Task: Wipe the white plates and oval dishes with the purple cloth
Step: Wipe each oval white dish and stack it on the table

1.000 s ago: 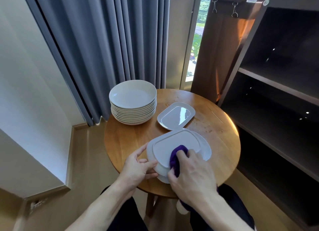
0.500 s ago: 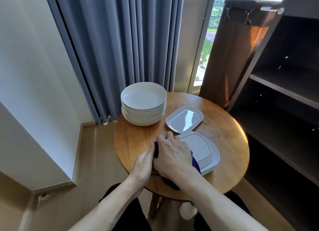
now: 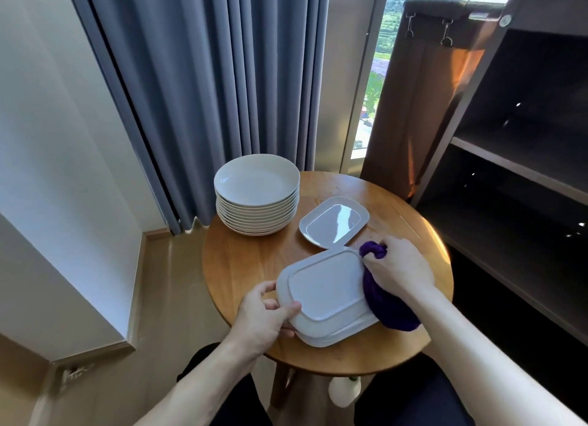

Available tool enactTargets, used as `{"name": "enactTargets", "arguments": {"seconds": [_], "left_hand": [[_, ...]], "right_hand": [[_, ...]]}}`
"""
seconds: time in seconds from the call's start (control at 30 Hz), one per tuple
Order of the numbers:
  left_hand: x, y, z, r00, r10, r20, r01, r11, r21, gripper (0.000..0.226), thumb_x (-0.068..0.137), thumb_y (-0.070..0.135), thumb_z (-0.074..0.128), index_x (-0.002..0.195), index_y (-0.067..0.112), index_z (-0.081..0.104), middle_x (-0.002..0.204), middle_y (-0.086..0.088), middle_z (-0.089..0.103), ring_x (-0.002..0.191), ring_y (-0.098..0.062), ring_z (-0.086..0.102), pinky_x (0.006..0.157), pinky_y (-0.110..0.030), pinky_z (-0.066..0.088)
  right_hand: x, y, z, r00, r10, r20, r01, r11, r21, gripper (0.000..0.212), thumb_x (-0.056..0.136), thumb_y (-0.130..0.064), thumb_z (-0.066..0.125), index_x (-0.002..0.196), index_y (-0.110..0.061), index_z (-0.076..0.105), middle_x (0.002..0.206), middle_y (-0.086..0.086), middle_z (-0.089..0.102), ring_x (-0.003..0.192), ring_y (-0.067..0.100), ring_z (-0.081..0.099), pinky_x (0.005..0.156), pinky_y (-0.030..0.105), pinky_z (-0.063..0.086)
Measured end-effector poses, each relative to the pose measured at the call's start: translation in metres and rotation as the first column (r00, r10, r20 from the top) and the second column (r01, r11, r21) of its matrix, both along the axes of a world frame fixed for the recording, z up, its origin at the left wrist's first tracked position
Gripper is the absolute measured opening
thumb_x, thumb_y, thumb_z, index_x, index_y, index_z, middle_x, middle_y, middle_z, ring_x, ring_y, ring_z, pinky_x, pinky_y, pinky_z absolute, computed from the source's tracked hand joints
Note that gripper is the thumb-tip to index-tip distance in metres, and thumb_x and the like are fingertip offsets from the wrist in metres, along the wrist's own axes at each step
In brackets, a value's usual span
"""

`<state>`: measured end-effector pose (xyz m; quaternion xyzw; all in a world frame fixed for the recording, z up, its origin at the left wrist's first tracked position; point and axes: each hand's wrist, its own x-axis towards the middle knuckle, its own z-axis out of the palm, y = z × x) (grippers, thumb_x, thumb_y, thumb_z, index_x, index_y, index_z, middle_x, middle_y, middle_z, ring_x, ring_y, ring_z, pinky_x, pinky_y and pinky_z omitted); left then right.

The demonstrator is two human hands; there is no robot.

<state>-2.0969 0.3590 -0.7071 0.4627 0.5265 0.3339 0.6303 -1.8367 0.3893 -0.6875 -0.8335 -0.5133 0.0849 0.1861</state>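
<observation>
An upside-down white oval dish (image 3: 324,290) lies on top of a short stack of oval dishes near the front of the round wooden table (image 3: 248,266). My left hand (image 3: 265,319) grips its near-left rim, thumb on top. My right hand (image 3: 399,266) holds the bunched purple cloth (image 3: 386,301) against the dish's right edge. A single oval dish (image 3: 334,221) lies face up behind them. A tall stack of round white plates (image 3: 257,199) stands at the table's back left.
Grey curtains (image 3: 203,75) hang behind the table, with a window strip to their right. A dark open shelf unit (image 3: 521,171) stands close on the right. A white wall and wooden floor lie to the left. My dark-trousered knees are under the table's front edge.
My right hand with the cloth has swept from the dish's left side across to its right edge. My left hand has stayed on the near-left rim. The view shifted slightly.
</observation>
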Motion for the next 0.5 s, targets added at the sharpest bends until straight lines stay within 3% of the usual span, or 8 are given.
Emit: {"name": "enactTargets", "arguments": {"seconds": [0.07, 0.2, 0.37, 0.5], "left_hand": [[-0.001, 0.002, 0.001, 1.000, 0.010, -0.002, -0.010, 1.000, -0.003, 0.036, 0.092, 0.012, 0.075, 0.120, 0.017, 0.053, 0.093, -0.006, 0.080, 0.083, -0.022, 0.077, 0.060, -0.025, 0.058], [-0.004, 0.005, 0.001, 1.000, -0.014, -0.019, 0.014, 1.000, -0.001, 0.030, 0.093, 0.014, 0.074, 0.117, 0.018, 0.057, 0.095, -0.006, 0.080, 0.081, -0.019, 0.077, 0.063, -0.026, 0.059], [-0.006, 0.005, -0.002, 0.999, -0.027, -0.035, 0.027, 1.000, -0.015, 0.031, 0.093, 0.017, 0.074, 0.118, 0.021, 0.057, 0.099, -0.004, 0.080, 0.083, -0.016, 0.077, 0.062, -0.027, 0.057], [-0.004, 0.006, -0.004, 0.999, -0.006, -0.050, 0.004, 0.999, -0.034, 0.030, 0.092, 0.017, 0.075, 0.116, 0.022, 0.059, 0.097, -0.002, 0.081, 0.080, -0.015, 0.077, 0.062, -0.027, 0.057]], "right_hand": [[0.002, -0.013, -0.007, 0.996, 0.022, 0.087, -0.028, 0.997, 0.065, 0.020, 0.092, -0.048, 0.057, 0.090, -0.028, 0.061, 0.085, -0.009, 0.054, 0.073, 0.010, 0.052, 0.058, 0.028, 0.043], [-0.012, -0.036, -0.018, 0.917, 0.216, 0.337, -0.253, 0.965, 0.072, 0.032, 0.093, -0.054, 0.052, 0.110, -0.032, 0.066, 0.101, -0.008, 0.057, 0.089, 0.013, 0.050, 0.071, 0.028, 0.044], [-0.021, -0.067, -0.016, 0.860, 0.475, 0.186, -0.487, 0.873, 0.026, 0.043, 0.093, -0.053, 0.052, 0.133, -0.039, 0.059, 0.126, -0.014, 0.052, 0.111, 0.010, 0.047, 0.089, 0.024, 0.044], [-0.019, -0.089, -0.012, 0.838, 0.545, 0.005, -0.544, 0.836, 0.069, 0.044, 0.088, -0.052, 0.053, 0.129, -0.040, 0.061, 0.121, -0.021, 0.048, 0.110, 0.002, 0.044, 0.089, 0.013, 0.038]]}}
